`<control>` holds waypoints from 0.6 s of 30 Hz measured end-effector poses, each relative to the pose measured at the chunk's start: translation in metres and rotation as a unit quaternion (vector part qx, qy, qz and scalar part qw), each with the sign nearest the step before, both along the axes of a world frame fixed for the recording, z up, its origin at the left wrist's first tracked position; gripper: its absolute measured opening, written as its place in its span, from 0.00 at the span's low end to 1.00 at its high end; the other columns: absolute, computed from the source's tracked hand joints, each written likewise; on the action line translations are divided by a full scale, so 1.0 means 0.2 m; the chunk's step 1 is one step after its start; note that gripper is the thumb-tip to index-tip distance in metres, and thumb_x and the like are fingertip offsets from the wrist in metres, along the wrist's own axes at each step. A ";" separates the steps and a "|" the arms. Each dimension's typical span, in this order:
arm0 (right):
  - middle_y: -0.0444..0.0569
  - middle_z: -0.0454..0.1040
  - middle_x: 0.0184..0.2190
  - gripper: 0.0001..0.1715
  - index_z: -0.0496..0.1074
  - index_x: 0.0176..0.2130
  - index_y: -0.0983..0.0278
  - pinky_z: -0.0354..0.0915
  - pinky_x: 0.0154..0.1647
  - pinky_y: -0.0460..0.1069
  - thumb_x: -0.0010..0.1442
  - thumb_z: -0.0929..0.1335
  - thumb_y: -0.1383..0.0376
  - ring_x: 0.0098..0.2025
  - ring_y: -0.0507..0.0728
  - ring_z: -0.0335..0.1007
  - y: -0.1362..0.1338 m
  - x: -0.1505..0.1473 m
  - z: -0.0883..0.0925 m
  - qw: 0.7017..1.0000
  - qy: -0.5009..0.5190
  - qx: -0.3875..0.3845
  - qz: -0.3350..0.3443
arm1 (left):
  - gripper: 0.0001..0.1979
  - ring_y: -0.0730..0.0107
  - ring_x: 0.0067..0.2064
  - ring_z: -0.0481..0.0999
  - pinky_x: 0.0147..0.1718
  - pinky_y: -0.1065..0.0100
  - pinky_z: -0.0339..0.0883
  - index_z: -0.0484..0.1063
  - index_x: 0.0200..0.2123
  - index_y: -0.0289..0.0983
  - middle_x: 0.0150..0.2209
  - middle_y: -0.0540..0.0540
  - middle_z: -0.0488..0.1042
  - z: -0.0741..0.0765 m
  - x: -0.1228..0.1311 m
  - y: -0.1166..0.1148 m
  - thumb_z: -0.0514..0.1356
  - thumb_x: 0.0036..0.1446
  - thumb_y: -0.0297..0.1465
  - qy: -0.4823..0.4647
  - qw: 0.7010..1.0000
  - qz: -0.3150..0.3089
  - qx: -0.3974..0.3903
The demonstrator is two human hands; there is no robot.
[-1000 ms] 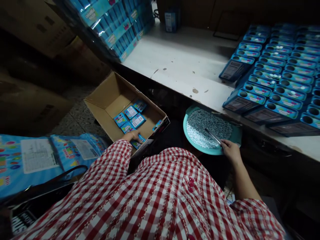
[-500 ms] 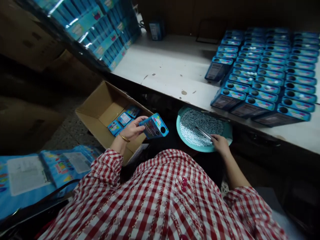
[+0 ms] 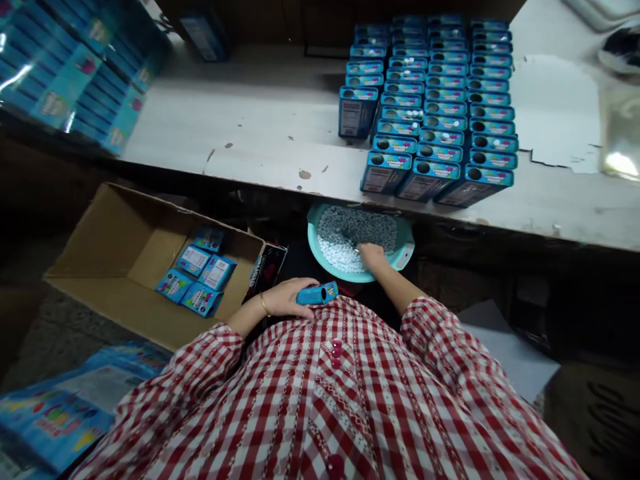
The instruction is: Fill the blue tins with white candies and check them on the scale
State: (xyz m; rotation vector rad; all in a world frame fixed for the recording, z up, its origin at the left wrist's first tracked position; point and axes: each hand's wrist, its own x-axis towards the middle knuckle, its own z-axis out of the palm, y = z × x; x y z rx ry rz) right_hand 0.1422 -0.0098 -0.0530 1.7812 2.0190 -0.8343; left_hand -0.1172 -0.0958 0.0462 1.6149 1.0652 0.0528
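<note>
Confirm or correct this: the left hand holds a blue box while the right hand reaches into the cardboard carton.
Wrong on one point: the head view shows the right hand reaching into the teal basin. The left hand does hold a blue box.

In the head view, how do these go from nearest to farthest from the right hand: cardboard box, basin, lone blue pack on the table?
1. Basin: directly under the right hand.
2. Cardboard box: to the left.
3. Lone blue pack: far back, left.
</note>
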 end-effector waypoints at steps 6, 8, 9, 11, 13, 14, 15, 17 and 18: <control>0.51 0.76 0.45 0.22 0.74 0.47 0.64 0.63 0.44 0.45 0.53 0.64 0.73 0.45 0.54 0.71 0.03 -0.02 -0.11 0.992 0.109 -0.044 -0.048 | 0.30 0.59 0.43 0.75 0.47 0.58 0.67 0.71 0.45 0.35 0.42 0.44 0.76 -0.09 0.01 0.03 0.68 0.38 0.41 -0.088 0.981 0.154 -0.080; 0.48 0.78 0.39 0.21 0.75 0.45 0.65 0.64 0.40 0.42 0.50 0.66 0.73 0.39 0.52 0.72 0.03 0.02 -0.12 0.984 0.149 -0.058 -0.075 | 0.30 0.57 0.42 0.76 0.47 0.55 0.67 0.71 0.44 0.34 0.41 0.42 0.77 -0.12 0.00 0.05 0.68 0.38 0.41 -0.113 0.955 0.262 -0.080; 0.47 0.78 0.36 0.20 0.76 0.44 0.67 0.64 0.37 0.42 0.50 0.66 0.73 0.36 0.51 0.72 0.03 0.04 -0.12 0.980 0.166 -0.061 -0.091 | 0.29 0.56 0.43 0.76 0.47 0.54 0.67 0.71 0.44 0.34 0.41 0.41 0.77 -0.14 0.00 0.07 0.67 0.38 0.42 -0.125 0.938 0.314 -0.073; 0.46 0.78 0.30 0.19 0.76 0.43 0.69 0.65 0.33 0.42 0.50 0.66 0.74 0.30 0.50 0.70 0.02 0.07 -0.09 0.970 0.197 -0.060 -0.127 | 0.29 0.56 0.44 0.76 0.47 0.54 0.67 0.71 0.45 0.34 0.42 0.41 0.77 -0.16 0.00 0.11 0.67 0.38 0.42 -0.144 0.911 0.384 -0.047; 0.46 0.77 0.27 0.20 0.76 0.43 0.70 0.64 0.29 0.42 0.50 0.64 0.74 0.26 0.48 0.68 0.01 0.12 -0.04 0.962 0.218 -0.055 -0.156 | 0.29 0.57 0.44 0.76 0.47 0.55 0.67 0.71 0.45 0.35 0.42 0.42 0.77 -0.18 0.01 0.17 0.68 0.38 0.41 -0.147 0.902 0.406 -0.002; 0.45 0.76 0.25 0.19 0.76 0.42 0.70 0.64 0.27 0.42 0.50 0.64 0.73 0.24 0.48 0.67 0.00 0.14 0.00 0.956 0.232 -0.053 -0.170 | 0.28 0.59 0.43 0.76 0.47 0.56 0.67 0.71 0.44 0.35 0.41 0.43 0.77 -0.18 0.02 0.20 0.68 0.38 0.40 -0.142 0.902 0.406 0.026; 0.45 0.75 0.24 0.18 0.76 0.41 0.70 0.64 0.26 0.42 0.50 0.65 0.73 0.22 0.47 0.65 0.00 0.17 0.05 0.947 0.253 -0.051 -0.190 | 0.27 0.60 0.42 0.76 0.47 0.57 0.67 0.71 0.43 0.35 0.40 0.44 0.77 -0.19 0.04 0.23 0.68 0.37 0.39 -0.133 0.903 0.404 0.057; 0.44 0.72 0.20 0.15 0.77 0.38 0.70 0.62 0.23 0.43 0.48 0.67 0.70 0.19 0.47 0.62 0.01 0.24 0.15 0.917 0.318 -0.051 -0.237 | 0.24 0.63 0.39 0.75 0.46 0.59 0.67 0.71 0.40 0.35 0.37 0.46 0.77 -0.22 0.07 0.29 0.68 0.38 0.37 -0.110 0.904 0.396 0.119; 0.43 0.70 0.19 0.14 0.77 0.36 0.70 0.61 0.22 0.43 0.47 0.68 0.69 0.19 0.47 0.61 0.01 0.27 0.20 0.897 0.354 -0.052 -0.259 | 0.22 0.65 0.38 0.75 0.44 0.60 0.68 0.71 0.39 0.35 0.35 0.47 0.76 -0.23 0.09 0.32 0.67 0.39 0.37 -0.101 0.903 0.391 0.145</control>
